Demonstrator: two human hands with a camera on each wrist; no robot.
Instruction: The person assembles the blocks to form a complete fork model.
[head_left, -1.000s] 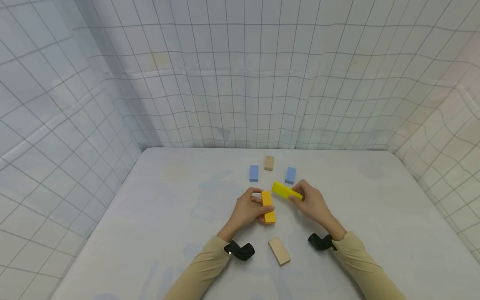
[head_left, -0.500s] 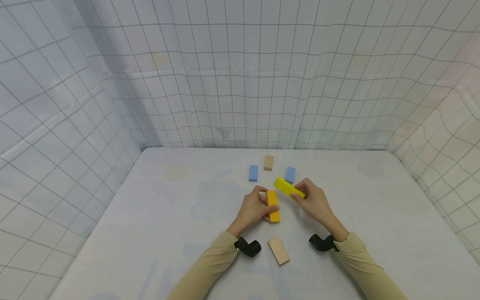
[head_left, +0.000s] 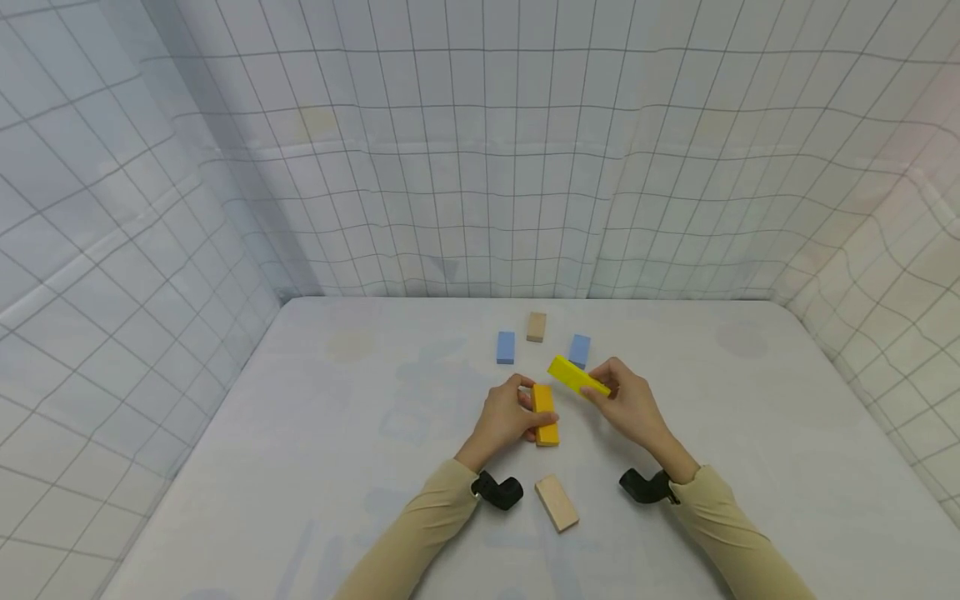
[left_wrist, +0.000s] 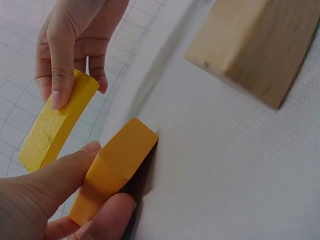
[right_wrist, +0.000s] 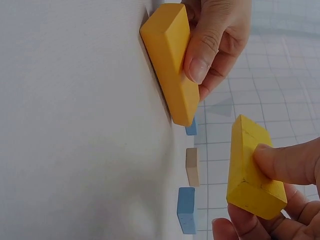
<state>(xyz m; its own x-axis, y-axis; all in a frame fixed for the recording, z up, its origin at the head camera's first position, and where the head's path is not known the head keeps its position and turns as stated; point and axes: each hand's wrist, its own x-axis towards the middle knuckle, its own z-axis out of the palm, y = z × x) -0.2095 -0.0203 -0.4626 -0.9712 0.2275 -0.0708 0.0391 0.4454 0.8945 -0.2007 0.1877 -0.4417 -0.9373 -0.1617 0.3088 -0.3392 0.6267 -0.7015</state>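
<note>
"Around the orange block, what are the fingers doing?"

"The left hand pinches it between thumb and fingers."

"And the yellow block?"

"Raised beyond and right of the orange block, pinched by the right hand. A wooden block lies on the orange block's near side."

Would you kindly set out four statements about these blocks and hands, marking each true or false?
1. The left hand grips the orange block and the right hand the yellow block. True.
2. The orange block touches the yellow block. False: they are apart.
3. The far wooden block lies farther back than the left blue block. True.
4. Only one wooden block is in view. False: the near wooden block also lies on the table.
</note>
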